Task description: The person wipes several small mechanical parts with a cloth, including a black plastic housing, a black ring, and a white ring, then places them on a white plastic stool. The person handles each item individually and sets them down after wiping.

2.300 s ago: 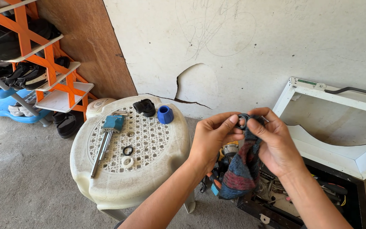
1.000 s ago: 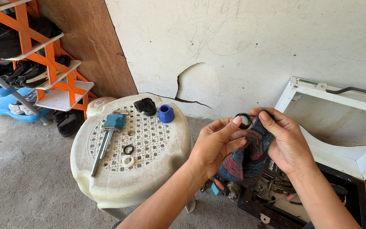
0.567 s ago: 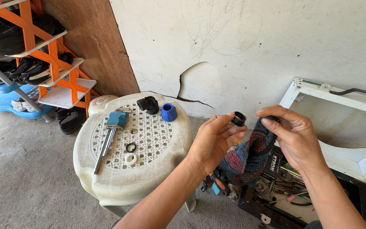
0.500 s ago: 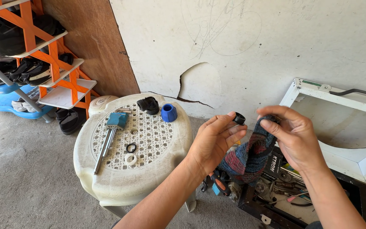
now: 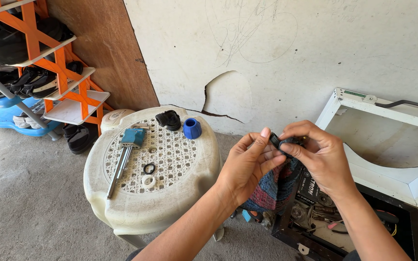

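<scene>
Fingers of both hands have come together again: half a second ago they stood apart, with the small black ring-shaped rubber part (image 5: 276, 140) held by the left alone, and now both pinch it, so I judge the wiping goes on. From the head camera, my left hand (image 5: 246, 166) rises from below, thumb tip up, clenched on the part. My right hand (image 5: 319, 157) bends down at the wrist and grips it together with the dark striped knitted cloth (image 5: 276, 187), which hangs beside the white plastic stool's (image 5: 122, 215) right edge.
</scene>
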